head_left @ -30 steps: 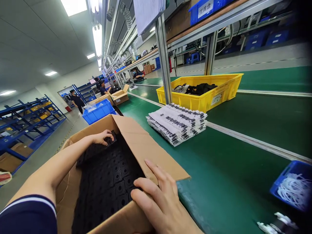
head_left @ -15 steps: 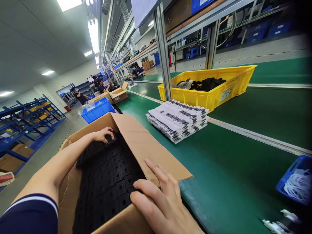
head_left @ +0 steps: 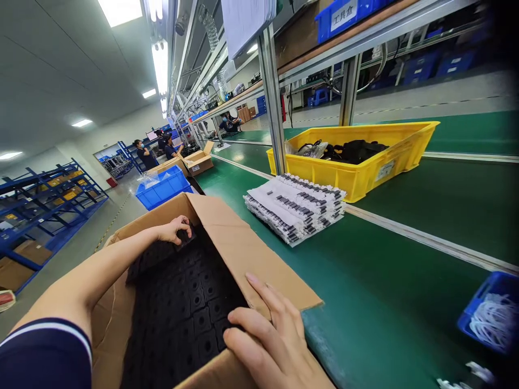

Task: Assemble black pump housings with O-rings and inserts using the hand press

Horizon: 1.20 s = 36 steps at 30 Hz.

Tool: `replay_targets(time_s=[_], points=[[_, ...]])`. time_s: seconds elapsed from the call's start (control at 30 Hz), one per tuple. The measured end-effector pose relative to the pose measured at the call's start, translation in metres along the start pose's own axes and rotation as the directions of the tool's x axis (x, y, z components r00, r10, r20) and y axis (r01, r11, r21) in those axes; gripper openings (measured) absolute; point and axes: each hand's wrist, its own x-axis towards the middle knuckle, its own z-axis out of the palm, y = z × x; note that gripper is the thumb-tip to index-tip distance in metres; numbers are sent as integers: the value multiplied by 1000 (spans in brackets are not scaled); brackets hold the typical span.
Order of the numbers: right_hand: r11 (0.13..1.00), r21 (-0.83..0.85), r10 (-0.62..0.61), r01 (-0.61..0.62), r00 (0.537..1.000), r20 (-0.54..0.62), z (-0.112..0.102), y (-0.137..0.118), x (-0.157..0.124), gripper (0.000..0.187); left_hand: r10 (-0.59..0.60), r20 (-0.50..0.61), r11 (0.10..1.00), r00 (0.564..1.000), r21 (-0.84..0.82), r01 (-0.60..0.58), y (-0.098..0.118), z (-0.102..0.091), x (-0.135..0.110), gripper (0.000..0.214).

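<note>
An open cardboard box [head_left: 251, 243] holds rows of black square parts [head_left: 194, 300], each with a round hole or knob in its middle. My left hand [head_left: 176, 229] reaches to the far end of the box, its fingers curled around one black square part [head_left: 187, 233] near the far wall. Over the near right edge rests my right hand [head_left: 270, 335], fingers spread across the box rim and flap, holding no part.
Right of the box, a stack of white sheets with dark strips [head_left: 295, 205] lies on the green bench [head_left: 385, 281]. Behind it is a yellow bin [head_left: 357, 173] with black items. A blue tray [head_left: 486, 319] holds white loops. A blue crate [head_left: 164, 186] stands beyond the box.
The view has shifted slightly, so the bench items sit a little lower. My left hand stays at the far end of the box, and my right hand remains on the rim.
</note>
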Motion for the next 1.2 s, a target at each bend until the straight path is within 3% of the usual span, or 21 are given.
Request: replay_targets(time_s=[0.13,0.33,0.93,1.07,1.2], points=[[1000,-23,-9,9,1000,-7,1,4,-1,21,14,13,1000,1000,11,-14,5,-3,-3,39],[990,-71,-120,118,993,-24,10,18,-6,22,8,10,1000,1000,6,-8,6,-4,-4,37],[994,-74,-82,82,997,-3,8,13,-5,27,39,47,995,998,-95,-35,4,-6,2,38],[998,-59,-7,5,1000,-24,8,6,-3,26,36,54,995,998,-91,-31,2,-5,5,40],[998,5,-60,61,992,-110,19,10,-3,28,7,42,998,999,-67,-5,8,-4,4,41]])
